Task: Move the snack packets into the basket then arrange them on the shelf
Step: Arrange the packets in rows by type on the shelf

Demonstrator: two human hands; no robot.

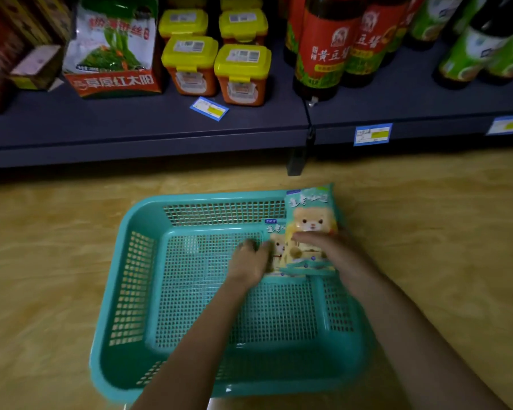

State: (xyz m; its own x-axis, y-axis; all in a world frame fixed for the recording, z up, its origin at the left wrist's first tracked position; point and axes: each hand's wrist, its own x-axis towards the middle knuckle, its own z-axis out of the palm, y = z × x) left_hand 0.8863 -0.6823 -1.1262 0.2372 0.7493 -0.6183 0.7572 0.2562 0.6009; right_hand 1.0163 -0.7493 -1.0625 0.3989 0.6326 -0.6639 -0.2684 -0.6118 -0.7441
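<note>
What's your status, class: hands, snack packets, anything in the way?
Right hand grips top snack packet at basket far-right corner. Left hand touches second packet, grip blurred. Nothing between basket and shelf.

I see a pale wood-grain floor (42, 261) with a teal mesh basket (202, 196) sitting flat on it, just in front of a dark shelf (131, 122). On the shelf stand a red carton (113, 82), yellow-lidded tubs (243, 74), red-labelled bottles (323, 51) and green-labelled bottles (471, 51). A loose price tag (209, 108) lies before the tubs.
</note>
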